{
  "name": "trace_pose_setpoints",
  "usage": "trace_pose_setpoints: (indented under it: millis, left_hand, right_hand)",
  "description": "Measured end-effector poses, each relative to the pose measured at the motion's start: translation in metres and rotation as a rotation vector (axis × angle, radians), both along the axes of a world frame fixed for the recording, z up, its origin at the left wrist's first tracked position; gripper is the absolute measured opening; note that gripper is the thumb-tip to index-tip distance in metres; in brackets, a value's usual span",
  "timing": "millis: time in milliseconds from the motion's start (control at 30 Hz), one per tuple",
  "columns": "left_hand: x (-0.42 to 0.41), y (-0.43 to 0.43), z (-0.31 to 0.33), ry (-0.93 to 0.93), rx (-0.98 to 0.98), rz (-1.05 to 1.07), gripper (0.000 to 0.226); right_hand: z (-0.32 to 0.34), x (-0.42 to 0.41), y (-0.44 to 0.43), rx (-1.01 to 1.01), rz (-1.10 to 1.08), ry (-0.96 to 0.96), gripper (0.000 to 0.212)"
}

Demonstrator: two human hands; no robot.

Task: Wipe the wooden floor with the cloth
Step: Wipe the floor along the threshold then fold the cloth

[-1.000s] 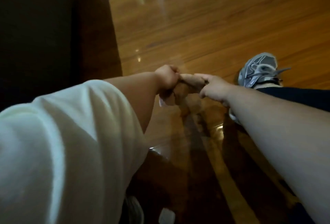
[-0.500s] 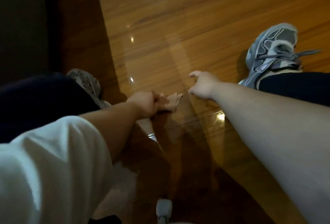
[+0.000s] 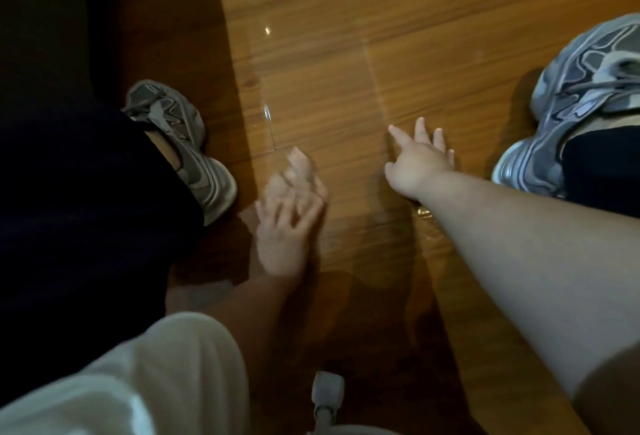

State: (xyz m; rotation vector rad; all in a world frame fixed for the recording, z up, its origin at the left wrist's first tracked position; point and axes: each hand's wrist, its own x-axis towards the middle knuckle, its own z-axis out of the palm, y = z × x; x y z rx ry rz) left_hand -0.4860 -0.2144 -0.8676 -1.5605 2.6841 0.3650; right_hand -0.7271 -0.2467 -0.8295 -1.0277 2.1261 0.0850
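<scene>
One cloth (image 3: 297, 171) lies on the floor (image 3: 415, 19) under the left hand (image 3: 285, 230), its grip spread. The right hand (image 3: 417, 162) rests flat, grip spread. Two shoes (image 3: 180, 143) (image 3: 585, 98) flank them.

One wide-angle camera, worn on the person's head, looks forward and steeply down at the wooden floor (image 3: 346, 81) from close above. The left hand (image 3: 282, 237) and right hand (image 3: 417, 166) sit mid-frame, arms running back to the near edge, with a left shoe (image 3: 180, 143) and right shoe (image 3: 585, 98) at the sides.
</scene>
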Motion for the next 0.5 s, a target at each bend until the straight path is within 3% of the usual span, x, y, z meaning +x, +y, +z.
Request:
trace_pose_setpoints:
  millis: [67,133,233,333,433,500]
  left_hand:
    - [0.000,0.011,0.005,-0.146,0.062,-0.183,0.050]
    - [-0.006,-0.010,0.008,-0.188,0.125,-0.135,0.057]
    - [-0.035,-0.066,0.013,0.061,0.291,0.211,0.038]
    - [-0.074,-0.124,0.030,0.295,0.532,0.528,0.027]
    - [-0.100,-0.171,0.066,0.483,0.935,0.667,0.042]
    - [-0.109,-0.198,0.089,0.487,1.150,0.596,0.041]
  right_hand:
    - [0.001,-0.003,0.000,-0.017,0.038,0.019,0.063]
    - [0.000,-0.008,-0.002,-0.063,0.094,0.013,0.067]
    - [-0.001,-0.011,-0.018,-0.152,0.108,-0.127,0.071]
    - [0.004,-0.010,-0.045,-0.192,-0.069,-0.343,0.067]
    - [0.020,-0.017,-0.078,-0.221,-0.277,-0.541,0.061]
    - [0.038,-0.028,-0.103,-0.247,-0.334,-0.646,0.059]
